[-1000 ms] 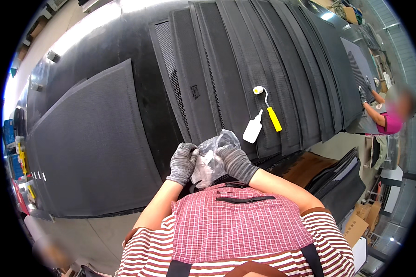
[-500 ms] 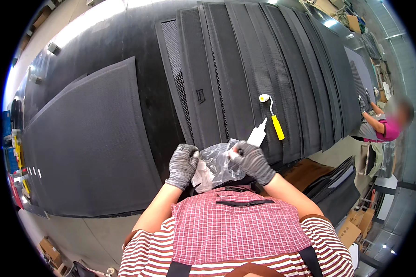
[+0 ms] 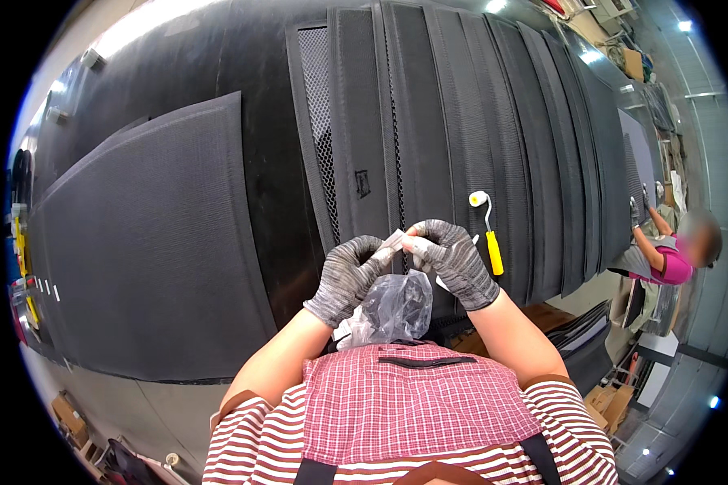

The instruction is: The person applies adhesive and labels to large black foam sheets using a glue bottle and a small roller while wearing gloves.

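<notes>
i'm in a factory workshop: a long black surface in front of me is covered with big dark mesh panels laid side by side. a small yellow-handled roller lies on them, cardboard boxes sit lower left, and another worker bends over panels at right.

A crumpled clear plastic bag hangs below both gloved hands.
</notes>
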{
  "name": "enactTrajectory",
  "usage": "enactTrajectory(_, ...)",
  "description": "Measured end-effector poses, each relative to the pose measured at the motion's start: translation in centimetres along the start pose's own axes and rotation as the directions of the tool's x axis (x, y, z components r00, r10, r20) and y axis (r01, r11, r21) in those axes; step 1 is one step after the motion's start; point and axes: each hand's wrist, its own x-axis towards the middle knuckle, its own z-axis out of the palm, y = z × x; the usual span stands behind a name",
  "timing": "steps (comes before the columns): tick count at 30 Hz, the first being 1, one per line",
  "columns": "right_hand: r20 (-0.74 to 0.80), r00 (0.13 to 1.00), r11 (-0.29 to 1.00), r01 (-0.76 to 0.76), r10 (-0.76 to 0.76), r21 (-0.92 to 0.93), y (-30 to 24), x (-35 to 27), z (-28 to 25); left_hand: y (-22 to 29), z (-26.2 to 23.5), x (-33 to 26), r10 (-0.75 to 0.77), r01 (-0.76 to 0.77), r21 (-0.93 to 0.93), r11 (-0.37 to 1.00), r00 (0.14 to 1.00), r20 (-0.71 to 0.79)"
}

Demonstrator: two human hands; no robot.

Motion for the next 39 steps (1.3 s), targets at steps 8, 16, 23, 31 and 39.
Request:
enactTrajectory(8, 0.212, 0.859, 0.592, 0.481, -0.466, -0.647, 1.2, 8.7, 0.1, -3.8, -1.8, 4.6, 0.21, -0.091, 0.349, 0.933, 0.925, -0.318)
enactTrajectory(16, 0.224, 0.908, 0.47, 0.379, -0.353, -0.797, 1.2, 13.0, 0.5, -3.6, -3.2, 4.7, 0.542, -0.293, 0.674, 0.678, 0.819, -0.188)
enactTrajectory(23, 0.221, 0.915, 0.437, 0.361, -0.338, -0.824, 0.6, 14.0, 0.9, -2.8, -3.1, 4.8, 0.497, -0.268, 0.714, 0.647, 0.858, -0.129)
enactTrajectory(31, 0.216, 0.913, 0.44, 0.361, -0.346, -0.822, 0.9, 14.7, 0.9, -2.3, -3.0, 5.0, 0.492, -0.259, 0.813, 0.522, 0.869, -0.039)
enactTrajectory(39, 0.224, 0.913, 0.442, 0.366, -0.341, -0.819, 0.7, 14.9, 1.0, -1.6, -2.7, 6.0, 0.387, -0.166, 0.931, 0.325, 0.921, 0.029)
